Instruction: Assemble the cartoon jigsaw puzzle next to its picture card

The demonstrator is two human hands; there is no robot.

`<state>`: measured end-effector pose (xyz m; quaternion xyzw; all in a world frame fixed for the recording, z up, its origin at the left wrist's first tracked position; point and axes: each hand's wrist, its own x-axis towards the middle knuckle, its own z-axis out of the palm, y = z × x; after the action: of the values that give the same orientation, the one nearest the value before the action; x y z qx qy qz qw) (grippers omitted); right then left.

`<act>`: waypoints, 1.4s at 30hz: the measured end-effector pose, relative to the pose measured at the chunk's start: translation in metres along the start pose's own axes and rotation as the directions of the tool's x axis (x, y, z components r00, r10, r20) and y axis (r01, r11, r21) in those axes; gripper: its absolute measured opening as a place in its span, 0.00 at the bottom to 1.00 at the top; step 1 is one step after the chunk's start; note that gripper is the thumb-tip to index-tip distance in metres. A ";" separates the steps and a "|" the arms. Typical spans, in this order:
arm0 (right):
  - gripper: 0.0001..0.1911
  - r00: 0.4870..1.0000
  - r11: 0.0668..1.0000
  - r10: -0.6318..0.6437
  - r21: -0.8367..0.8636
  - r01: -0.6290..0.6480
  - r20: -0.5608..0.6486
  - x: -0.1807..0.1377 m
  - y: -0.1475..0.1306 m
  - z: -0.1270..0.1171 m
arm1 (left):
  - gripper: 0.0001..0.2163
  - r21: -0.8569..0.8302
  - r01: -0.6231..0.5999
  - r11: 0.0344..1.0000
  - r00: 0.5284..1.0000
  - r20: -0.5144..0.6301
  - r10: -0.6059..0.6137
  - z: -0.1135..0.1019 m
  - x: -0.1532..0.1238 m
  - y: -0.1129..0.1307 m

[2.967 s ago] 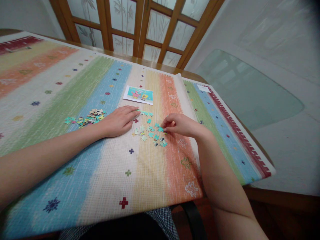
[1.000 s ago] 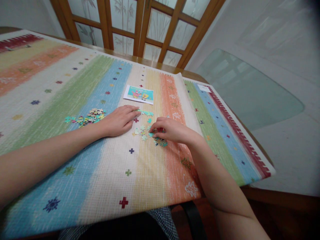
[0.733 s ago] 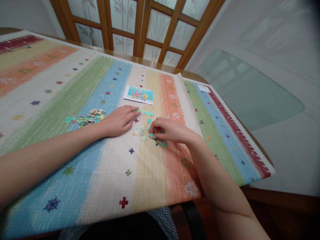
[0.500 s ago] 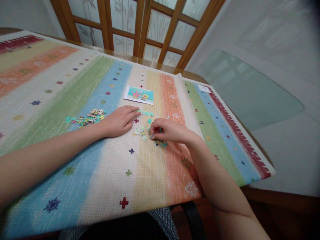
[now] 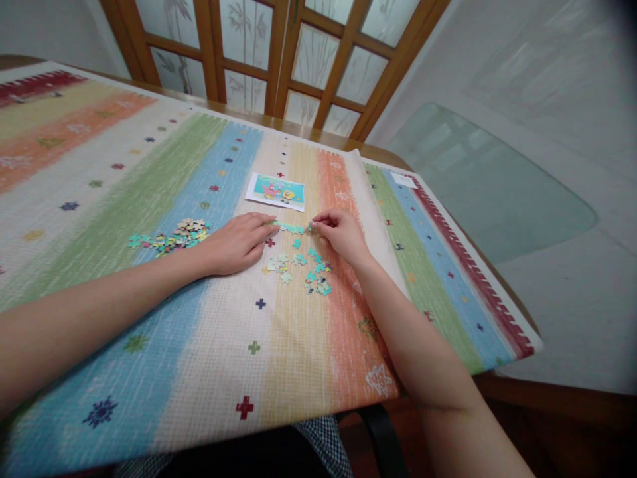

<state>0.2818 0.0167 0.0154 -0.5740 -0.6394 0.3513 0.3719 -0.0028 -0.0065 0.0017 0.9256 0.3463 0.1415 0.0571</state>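
Covering most of the wooden desk (image 5: 383, 151), a striped cloth (image 5: 219, 372) ran in bands of blue, cream, yellow, orange and green. Beyond stood wood-framed doors (image 5: 275, 60) with frosted panes, and to the right a pale wall (image 5: 552, 86) bore a greenish panel (image 5: 492, 186). A picture card (image 5: 279, 191) lay flat just beyond a short row of puzzle pieces (image 5: 290, 229). The left forearm stretched in from the lower left, its left hand (image 5: 237, 244) palm down, fingers loose and extended, tips at the row's left end. From the lower right came the other forearm; the right hand (image 5: 343, 234) turned inward at the row's right end, thumb and fingers (image 5: 324, 217) pinching a small puzzle piece (image 5: 310, 226). Loose pieces (image 5: 312, 275) lay scattered nearer the person, and a heap of pieces (image 5: 185, 234) sat left of the left hand, mostly on blue.
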 end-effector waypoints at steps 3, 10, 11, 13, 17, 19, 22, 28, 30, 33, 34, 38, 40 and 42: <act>0.04 1.000 0.997 -0.003 -0.072 0.002 0.000 0.003 0.006 0.006 | 0.23 -0.015 0.004 1.000 1.000 0.004 -0.004 -0.001 0.000 0.001; 0.06 1.000 0.996 0.029 -0.086 -0.029 -0.001 0.002 0.009 -0.001 | 0.23 -0.025 -0.004 1.000 1.000 0.004 0.004 0.000 0.000 0.000; 0.06 0.999 0.996 0.040 -0.079 -0.040 0.005 0.001 0.007 -0.003 | 0.23 -0.020 -0.007 1.000 1.000 0.007 0.007 0.000 0.000 0.000; 0.06 0.998 0.996 0.054 -0.075 -0.053 0.012 -0.002 0.004 -0.010 | 0.23 -0.005 -0.012 1.000 1.000 0.012 0.012 0.000 0.000 0.000; 0.05 0.998 0.985 0.052 -0.164 -0.045 0.036 -0.009 -0.005 -0.024 | 0.22 0.018 -0.013 1.000 1.000 0.009 0.013 -0.001 -0.001 0.001; 0.05 0.997 0.971 0.061 -0.234 -0.046 0.054 -0.013 -0.008 -0.030 | 0.22 0.014 -0.012 1.000 1.000 0.008 0.012 -0.001 -0.001 0.001; 0.06 0.995 0.930 0.060 -0.366 -0.027 0.081 -0.016 -0.010 -0.038 | 0.22 -0.003 -0.010 1.000 1.000 0.010 0.010 -0.001 -0.001 0.001; 0.08 0.993 0.828 0.028 -0.559 0.039 0.111 -0.020 -0.015 -0.045 | 0.22 -0.004 -0.014 1.000 1.000 0.018 0.014 -0.001 -0.001 0.000; 0.07 0.992 0.801 -0.068 -0.586 0.120 0.110 -0.023 -0.019 -0.046 | 0.22 -0.001 -0.014 1.000 1.000 0.016 0.014 -0.001 -0.001 0.000; 0.05 0.963 0.805 -0.121 -0.544 0.237 0.240 -0.028 -0.027 -0.044 | 0.22 -0.005 -0.009 1.000 1.000 0.004 0.009 -0.001 -0.002 0.000; 0.05 0.947 0.814 -0.101 -0.522 0.255 0.306 -0.030 -0.029 -0.042 | 0.22 -0.007 -0.009 1.000 1.000 -0.002 0.009 0.000 -0.002 0.000; 0.07 0.899 0.798 -0.037 -0.528 0.290 0.437 -0.034 -0.034 -0.035 | 0.21 -0.008 -0.008 1.000 1.000 -0.020 0.008 0.001 -0.002 -0.001; 0.08 0.895 0.785 -0.036 -0.541 0.301 0.445 -0.035 -0.033 -0.032 | 0.21 -0.007 -0.008 1.000 1.000 -0.017 0.008 0.001 -0.002 -0.001; 0.09 0.896 0.788 -0.035 -0.540 0.297 0.442 -0.035 -0.033 -0.030 | 0.22 -0.010 -0.010 1.000 1.000 -0.011 0.010 0.001 -0.002 -0.001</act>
<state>0.2950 -0.0205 0.0557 -0.5147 -0.8289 0.2103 0.0609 -0.0046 -0.0068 -0.0002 0.9262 0.3414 0.1488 0.0590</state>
